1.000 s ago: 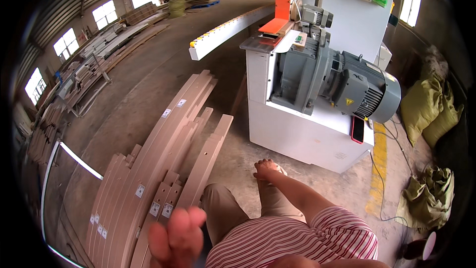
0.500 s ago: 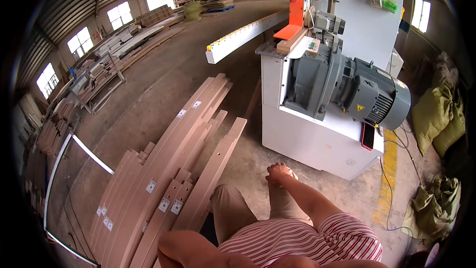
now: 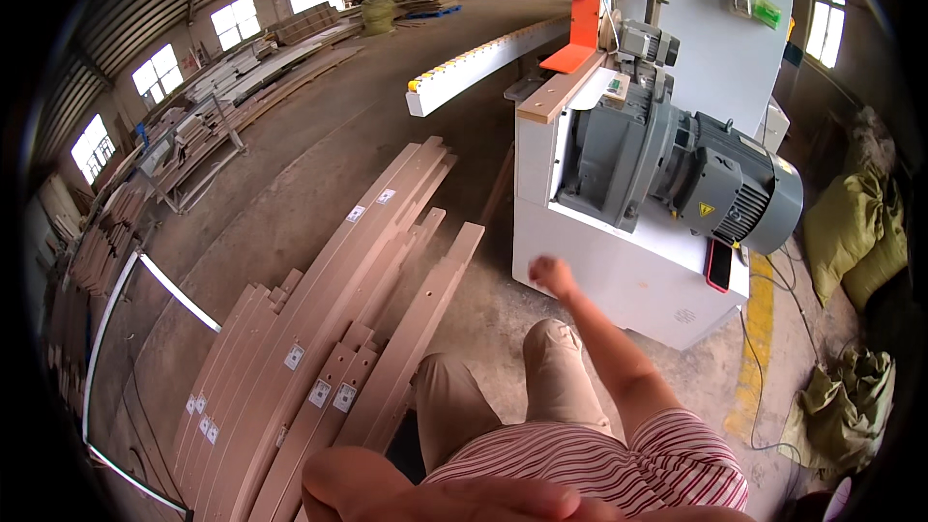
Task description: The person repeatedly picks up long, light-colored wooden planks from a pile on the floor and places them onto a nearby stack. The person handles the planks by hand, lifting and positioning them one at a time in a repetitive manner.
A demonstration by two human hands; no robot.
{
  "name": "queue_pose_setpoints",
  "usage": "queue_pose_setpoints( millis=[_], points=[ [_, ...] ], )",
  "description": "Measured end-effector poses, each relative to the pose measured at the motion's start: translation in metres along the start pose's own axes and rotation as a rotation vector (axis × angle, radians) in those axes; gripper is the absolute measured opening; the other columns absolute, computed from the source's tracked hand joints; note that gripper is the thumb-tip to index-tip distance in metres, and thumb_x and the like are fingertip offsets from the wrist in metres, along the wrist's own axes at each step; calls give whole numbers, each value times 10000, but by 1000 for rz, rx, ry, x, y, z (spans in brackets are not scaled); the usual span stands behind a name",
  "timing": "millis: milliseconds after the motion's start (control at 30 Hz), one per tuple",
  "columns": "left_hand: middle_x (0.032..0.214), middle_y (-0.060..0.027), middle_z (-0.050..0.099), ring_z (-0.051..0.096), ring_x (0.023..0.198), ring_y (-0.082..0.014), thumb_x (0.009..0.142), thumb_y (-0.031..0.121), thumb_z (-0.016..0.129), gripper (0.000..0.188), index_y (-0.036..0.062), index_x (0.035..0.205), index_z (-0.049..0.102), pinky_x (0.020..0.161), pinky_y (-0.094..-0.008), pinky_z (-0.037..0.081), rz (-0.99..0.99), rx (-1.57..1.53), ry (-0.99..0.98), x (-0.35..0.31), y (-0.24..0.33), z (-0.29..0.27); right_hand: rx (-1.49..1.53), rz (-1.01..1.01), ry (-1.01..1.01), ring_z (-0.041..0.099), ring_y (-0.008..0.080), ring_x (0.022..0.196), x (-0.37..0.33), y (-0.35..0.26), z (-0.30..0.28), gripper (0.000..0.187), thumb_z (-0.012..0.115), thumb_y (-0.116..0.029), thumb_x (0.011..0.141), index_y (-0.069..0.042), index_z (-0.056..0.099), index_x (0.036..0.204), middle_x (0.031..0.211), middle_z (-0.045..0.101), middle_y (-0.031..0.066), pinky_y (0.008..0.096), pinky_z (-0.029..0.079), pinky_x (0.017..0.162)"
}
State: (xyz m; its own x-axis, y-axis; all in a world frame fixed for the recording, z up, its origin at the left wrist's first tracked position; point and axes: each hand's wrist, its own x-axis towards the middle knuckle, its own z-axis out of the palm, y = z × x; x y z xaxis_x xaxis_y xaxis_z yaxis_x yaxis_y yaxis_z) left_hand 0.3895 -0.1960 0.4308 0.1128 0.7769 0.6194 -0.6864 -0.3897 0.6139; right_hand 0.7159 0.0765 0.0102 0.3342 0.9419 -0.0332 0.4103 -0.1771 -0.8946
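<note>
Beyond concrete floor (image 3: 290,193), the brown board (image 3: 561,93) now juts nearer from the white machine's (image 3: 619,266) left, likely easier to reach. The right hand (image 3: 551,275), curled, seemingly empty, has left the knee (image 3: 551,338); left hand's (image 3: 522,498) fingers, cannot tell.

A passable gap separates the boards (image 3: 314,304) from the white machine (image 3: 638,271).

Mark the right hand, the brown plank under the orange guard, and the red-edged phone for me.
Right hand (image 3: 551,275): head view, on the back of the hand.
Brown plank (image 3: 565,89): head view, on its exposed top face.
Red-edged phone (image 3: 718,265): head view, on its dark screen.
</note>
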Motion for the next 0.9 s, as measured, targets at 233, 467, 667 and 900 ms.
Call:
queue_pose_setpoints(
  millis=[233,467,667,900],
  points=[
    [1179,-123,664,663,1035,-331,1008,247,403,360,166,1315,574,999,-499,440,103,-382,-10,-27,-12,-50,997,-184,191,674,246,768,58,-178,-138,447,483,-383,993,56,564,1016,890,667,172,354,573,753],
    [1207,-127,650,672,1018,-291,1000,214,427,337,140,1299,563,949,-474,478,355,-54,-184,-18,-25,-61,886,-92,107,670,234,746,70,-256,-147,453,607,-406,927,42,563,971,838,653,141,333,571,690],
    [1050,-155,663,674,896,-279,997,259,394,321,80,1200,568,892,-440,503,92,-269,-119,-3,-7,-22,823,-57,39,644,191,635,81,-247,-128,281,666,-270,898,-26,576,792,702,593,68,279,545,561],
    [1017,-141,619,622,925,-252,1008,372,318,427,38,1170,528,912,-383,472,-331,-657,-783,33,4,-59,820,-31,-227,671,210,662,48,-262,-108,264,618,-265,916,-20,568,831,758,649,122,283,587,601]
  ],
)
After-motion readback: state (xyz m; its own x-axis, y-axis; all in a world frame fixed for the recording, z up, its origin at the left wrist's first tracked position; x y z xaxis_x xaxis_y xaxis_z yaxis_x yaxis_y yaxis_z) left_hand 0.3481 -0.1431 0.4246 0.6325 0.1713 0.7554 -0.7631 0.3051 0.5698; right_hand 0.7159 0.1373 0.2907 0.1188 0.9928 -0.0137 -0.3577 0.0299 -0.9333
